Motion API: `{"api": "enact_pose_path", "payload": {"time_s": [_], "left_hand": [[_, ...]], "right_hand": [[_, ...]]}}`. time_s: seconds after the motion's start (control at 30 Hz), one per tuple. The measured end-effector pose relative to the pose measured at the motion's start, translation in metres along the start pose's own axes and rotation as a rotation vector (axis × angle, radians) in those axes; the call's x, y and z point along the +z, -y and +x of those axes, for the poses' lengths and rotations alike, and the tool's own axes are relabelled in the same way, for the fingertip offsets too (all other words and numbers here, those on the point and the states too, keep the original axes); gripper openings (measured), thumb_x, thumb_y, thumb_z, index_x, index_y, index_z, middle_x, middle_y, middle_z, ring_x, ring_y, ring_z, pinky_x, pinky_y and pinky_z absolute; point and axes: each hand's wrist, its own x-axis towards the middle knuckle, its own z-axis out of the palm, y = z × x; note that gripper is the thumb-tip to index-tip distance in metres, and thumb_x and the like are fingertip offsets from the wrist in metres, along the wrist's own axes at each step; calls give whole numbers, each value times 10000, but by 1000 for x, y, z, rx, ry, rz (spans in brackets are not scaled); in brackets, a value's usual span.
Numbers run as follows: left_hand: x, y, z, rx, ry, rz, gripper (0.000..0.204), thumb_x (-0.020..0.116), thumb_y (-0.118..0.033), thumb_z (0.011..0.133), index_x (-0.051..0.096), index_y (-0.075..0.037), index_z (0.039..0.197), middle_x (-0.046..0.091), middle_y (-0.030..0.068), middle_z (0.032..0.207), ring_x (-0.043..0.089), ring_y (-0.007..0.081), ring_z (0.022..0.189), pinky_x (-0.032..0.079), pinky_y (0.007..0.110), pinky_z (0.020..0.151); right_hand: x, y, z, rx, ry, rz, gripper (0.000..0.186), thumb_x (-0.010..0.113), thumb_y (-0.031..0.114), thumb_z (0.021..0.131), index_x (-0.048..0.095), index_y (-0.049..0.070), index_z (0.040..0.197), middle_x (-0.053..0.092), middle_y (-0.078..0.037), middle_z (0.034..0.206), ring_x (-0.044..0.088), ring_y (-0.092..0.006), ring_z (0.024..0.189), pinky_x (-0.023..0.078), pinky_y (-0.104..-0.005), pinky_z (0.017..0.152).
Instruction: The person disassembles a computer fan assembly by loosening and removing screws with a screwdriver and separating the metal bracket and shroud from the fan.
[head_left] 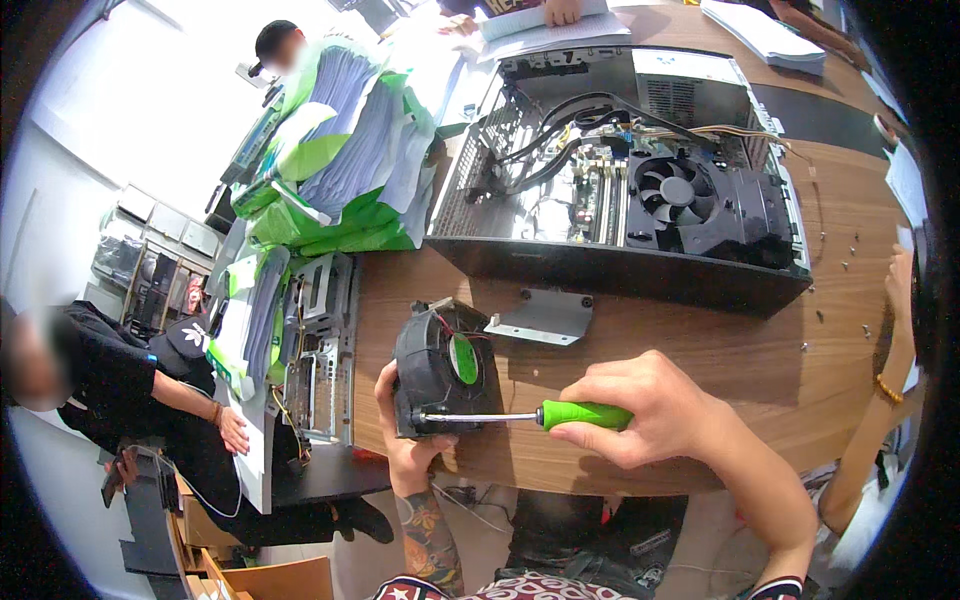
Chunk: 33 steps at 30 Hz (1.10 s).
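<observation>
Left hand (412, 456) grasps blower (420, 360); right hand (655, 408) grips screwdriver (585, 414), tip at blower's lower corner. Bracket (545, 316) lies nearby.

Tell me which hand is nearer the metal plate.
Right. The right hand, gripping the screwdriver, is close to the metal plate, at its near right; the left hand, holding the black fan, is farther off, at the plate's near left.

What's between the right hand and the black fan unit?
A screwdriver: the right hand grips its green handle, and its metal shaft reaches across to the fan unit. The head view shows this.
</observation>
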Motion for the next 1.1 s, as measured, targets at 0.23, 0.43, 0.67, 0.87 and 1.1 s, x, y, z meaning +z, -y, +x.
{"api": "enact_pose_path", "payload": {"time_s": [0.23, 0.43, 0.67, 0.87, 1.1], "left_hand": [[-1, 0, 0, 37, 18, 59, 1143, 911, -144, 488, 311, -87, 1459, 463, 131, 1366, 512, 277, 1231, 453, 405, 1029], [1, 2, -1, 29, 32, -15, 1141, 912, -105, 467, 334, -77, 1450, 474, 131, 1353, 525, 271, 1219, 456, 392, 1020], [-9, 8, -1, 35, 79, 86, 1122, 904, -70, 439, 379, -42, 1430, 504, 139, 1334, 528, 268, 1219, 443, 396, 1033], [-10, 3, -2, 21, 97, 29, 1114, 907, -91, 441, 394, -4, 1426, 514, 159, 1351, 523, 273, 1238, 424, 388, 1049], [-9, 3, -3, 30, 101, 40, 1108, 908, -98, 456, 386, -6, 1429, 502, 162, 1366, 507, 270, 1255, 408, 391, 1066]], "right_hand": [[-12, 11, 4, -204, -5, -530, 290, 768, 142, 670, 600, 77, 898, 570, -29, 704, 578, -170, 535, 444, -286, 477], [-14, 14, 6, -225, 11, -521, 282, 769, 156, 676, 607, 81, 895, 564, -26, 697, 573, -167, 528, 441, -285, 469], [-17, 12, 6, -236, 33, -509, 274, 771, 172, 684, 615, 86, 892, 558, -22, 689, 567, -164, 519, 437, -285, 461], [-10, 9, 4, -239, 52, -501, 268, 772, 185, 690, 622, 90, 890, 552, -19, 682, 562, -161, 512, 434, -284, 453], [-10, 13, 4, -239, 49, -486, 261, 774, 201, 697, 631, 94, 887, 545, -16, 673, 556, -157, 503, 430, -283, 445]]}}
